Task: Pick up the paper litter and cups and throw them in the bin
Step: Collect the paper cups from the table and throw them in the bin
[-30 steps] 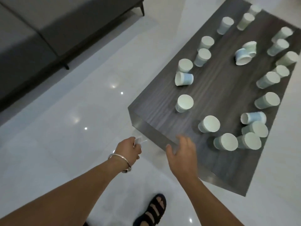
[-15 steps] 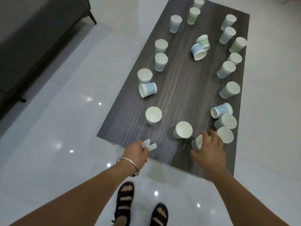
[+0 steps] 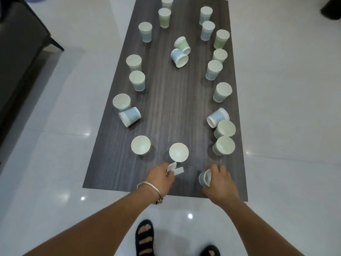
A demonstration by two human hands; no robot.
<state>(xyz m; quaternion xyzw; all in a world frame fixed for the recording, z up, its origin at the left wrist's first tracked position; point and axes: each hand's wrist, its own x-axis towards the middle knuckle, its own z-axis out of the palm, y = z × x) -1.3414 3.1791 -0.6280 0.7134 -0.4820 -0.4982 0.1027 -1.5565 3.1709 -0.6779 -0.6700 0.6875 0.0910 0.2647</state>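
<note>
Collection step in hand: the right grip (image 3: 220,182) curls round a tipped cup (image 3: 204,177) at the near tabletop (image 3: 166,108) edge, the left grip (image 3: 162,177) pinches paper scraps (image 3: 175,168); next move probably requires locating the bin, not in view.

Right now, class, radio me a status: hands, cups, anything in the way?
Left hand pinches paper scraps. Right hand grips one tipped cup. Other cups crowd the table; no bin in sight.
</note>
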